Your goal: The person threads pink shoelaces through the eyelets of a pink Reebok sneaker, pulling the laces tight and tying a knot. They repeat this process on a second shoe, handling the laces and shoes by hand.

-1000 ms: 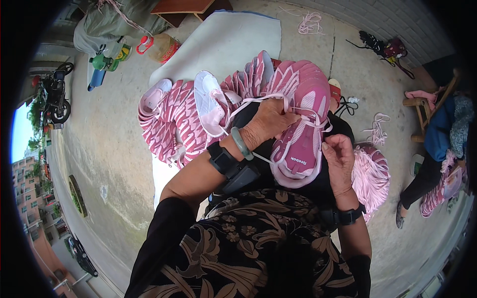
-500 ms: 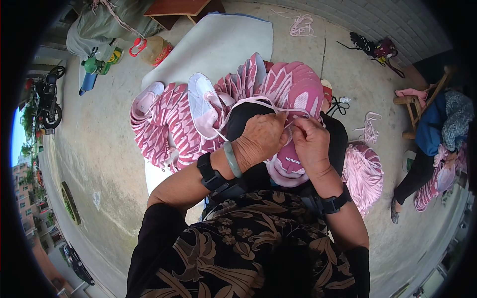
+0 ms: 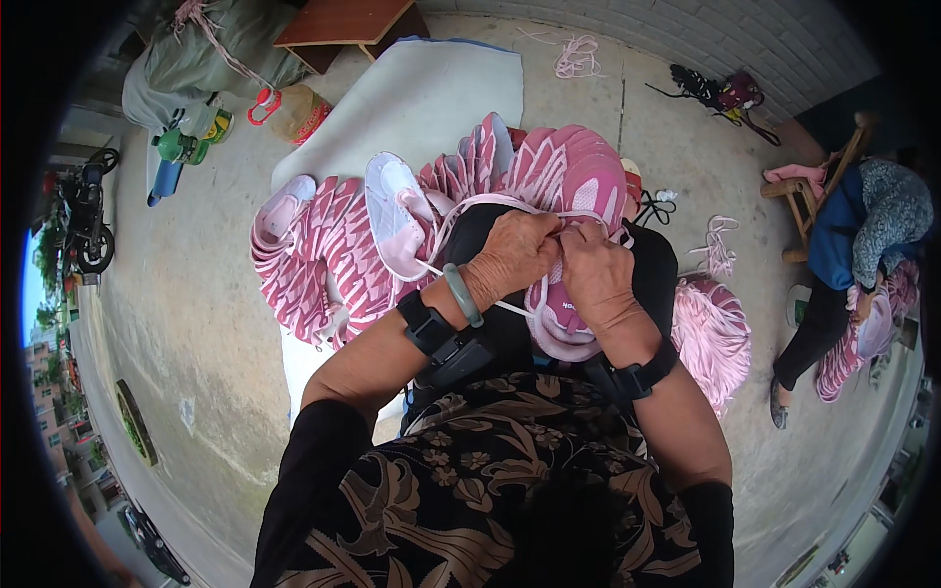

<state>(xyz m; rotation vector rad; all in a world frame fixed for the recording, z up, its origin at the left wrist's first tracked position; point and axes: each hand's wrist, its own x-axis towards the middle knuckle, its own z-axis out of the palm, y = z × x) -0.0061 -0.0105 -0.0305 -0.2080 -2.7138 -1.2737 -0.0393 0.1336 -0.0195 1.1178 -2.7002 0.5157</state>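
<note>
Pink shoe upper [image 3: 578,250] w/ pale pink lace [image 3: 461,211] — held on lap, both hands at its far end.

Left hand [image 3: 515,257] and right hand [image 3: 593,274] are pressed close, fingertips pinching the lace at the upper's top edge; can't tell which eyelet. Upper's long axis runs toward/away from the body, near end at the lap. Lace loops off leftward — left hand is nearer it. Stack of pink uppers [image 3: 333,245] lies ahead-left on a white sheet [image 3: 431,93]; lace bundle [image 3: 711,338] sits to the right, on the floor.
</note>
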